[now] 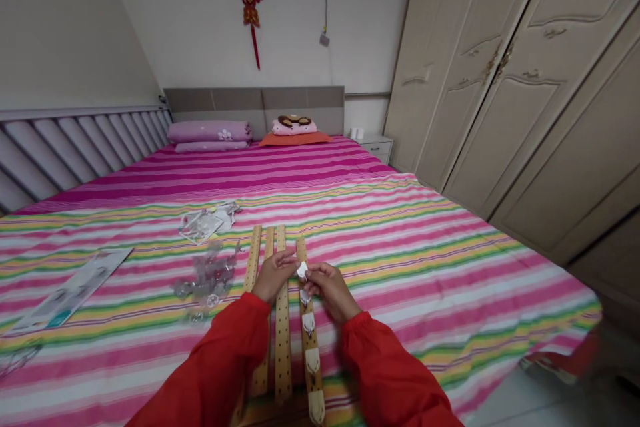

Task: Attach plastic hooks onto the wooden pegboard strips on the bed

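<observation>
Head view showed left hand (273,275) and right hand (327,287) pinching a white hook (302,270) over the right wooden strip (301,247), likely needing alignment with its holes.

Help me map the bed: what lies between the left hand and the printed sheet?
A heap of clear plastic pieces, between left hand and sheet; head view.

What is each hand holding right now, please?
Left hand: closed, pinching the small white piece.
Right hand: closed, pinching the same piece above a wooden strip.
</observation>
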Demonstrator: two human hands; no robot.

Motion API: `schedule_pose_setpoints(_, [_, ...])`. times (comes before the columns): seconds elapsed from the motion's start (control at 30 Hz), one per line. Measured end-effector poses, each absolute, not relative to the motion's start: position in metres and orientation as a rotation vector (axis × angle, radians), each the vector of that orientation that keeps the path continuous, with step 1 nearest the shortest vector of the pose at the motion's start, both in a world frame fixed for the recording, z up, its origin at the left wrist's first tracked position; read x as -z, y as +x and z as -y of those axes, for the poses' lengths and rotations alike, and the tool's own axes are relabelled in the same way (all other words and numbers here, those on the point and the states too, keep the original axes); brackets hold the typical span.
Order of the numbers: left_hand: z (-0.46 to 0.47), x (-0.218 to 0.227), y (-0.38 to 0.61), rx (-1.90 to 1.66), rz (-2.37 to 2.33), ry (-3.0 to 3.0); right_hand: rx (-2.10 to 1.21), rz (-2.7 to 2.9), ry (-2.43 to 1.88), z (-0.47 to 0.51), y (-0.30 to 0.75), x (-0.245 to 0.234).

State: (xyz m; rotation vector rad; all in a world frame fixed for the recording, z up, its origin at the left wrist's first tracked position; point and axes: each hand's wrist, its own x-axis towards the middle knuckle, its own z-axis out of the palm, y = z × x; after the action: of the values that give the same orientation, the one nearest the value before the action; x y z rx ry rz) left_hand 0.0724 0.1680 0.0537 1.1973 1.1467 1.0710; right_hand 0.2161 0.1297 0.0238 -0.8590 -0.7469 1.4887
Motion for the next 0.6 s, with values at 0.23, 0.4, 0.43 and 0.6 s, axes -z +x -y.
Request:
schedule_pose_setpoints(0.23, [-0.19,-0.044,0.087,-1.07,-1.104,1.108,-1.395,0.758,-0.959,-0.16,0.218,-0.029])
schedule_pose_setpoints(0.4, [-0.213,-0.04,0.091,-1.071,-1.194,1.19,-1.217,0.863,-1.042,-0.181,0.219,-0.024])
schedule_pose_setpoints(0.43, [-0.216,-0.037,0.091,-1.077,-1.225,1.204,-1.203,0.87,-1.06,-0.184,0.219,-0.021])
schedule_pose_setpoints(0.6, [-0.223,-0.015,0.089,-1.081,-1.324,1.239,-1.181,0.884,-1.137,-0.191,0.216,-0.002])
